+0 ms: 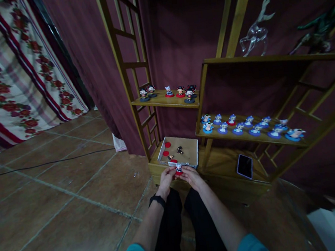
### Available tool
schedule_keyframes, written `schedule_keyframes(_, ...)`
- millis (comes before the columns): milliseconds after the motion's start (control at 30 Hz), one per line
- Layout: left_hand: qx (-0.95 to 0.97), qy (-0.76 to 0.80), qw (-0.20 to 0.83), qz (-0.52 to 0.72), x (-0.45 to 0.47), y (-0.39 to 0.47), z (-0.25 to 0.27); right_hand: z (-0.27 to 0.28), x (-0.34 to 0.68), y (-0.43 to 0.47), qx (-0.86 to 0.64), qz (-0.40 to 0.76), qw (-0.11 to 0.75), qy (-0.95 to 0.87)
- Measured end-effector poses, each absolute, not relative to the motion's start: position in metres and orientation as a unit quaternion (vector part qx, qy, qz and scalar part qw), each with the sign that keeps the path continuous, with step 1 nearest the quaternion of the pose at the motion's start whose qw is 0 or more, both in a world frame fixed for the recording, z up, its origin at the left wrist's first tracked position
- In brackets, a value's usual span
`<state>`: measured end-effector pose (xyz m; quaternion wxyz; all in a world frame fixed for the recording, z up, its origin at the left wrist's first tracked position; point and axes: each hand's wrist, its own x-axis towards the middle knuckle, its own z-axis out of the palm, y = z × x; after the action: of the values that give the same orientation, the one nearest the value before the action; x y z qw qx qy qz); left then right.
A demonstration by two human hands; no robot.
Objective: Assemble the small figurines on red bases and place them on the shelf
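Observation:
Between my two hands is a small figurine (pixel 179 168) with a white head and a red round base, held upright at the near edge of a shallow cardboard box. My left hand (pixel 167 179) pinches its base from the left. From the right, the fingers of my right hand (pixel 192 175) close on the same base. Inside the box (pixel 184 143) lie loose dark figures (pixel 179 150) and several red discs (pixel 168 144). On the small shelf above, several figurines (pixel 168 91) stand on red or dark bases.
A wooden display rack (pixel 167 101) surrounds the box. Its right shelf carries rows of figurines (pixel 238 128) on mostly blue-purple bases. A phone or tablet (pixel 245 166) lies below them. Higher up stand a clear deer ornament (pixel 255 33) and a dark green ornament (pixel 318 33).

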<state>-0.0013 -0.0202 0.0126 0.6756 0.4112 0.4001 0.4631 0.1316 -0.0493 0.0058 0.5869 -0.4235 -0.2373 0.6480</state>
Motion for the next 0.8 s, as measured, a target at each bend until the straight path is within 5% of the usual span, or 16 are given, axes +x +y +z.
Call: schedule_keyframes(800, 0.427, 0.421, 0.661, 0.451, -0.0012, -0.022, 0.0177, 0.0084, 0.132, -0.0493, -0.43, 0.655, 0.572, -0.243)
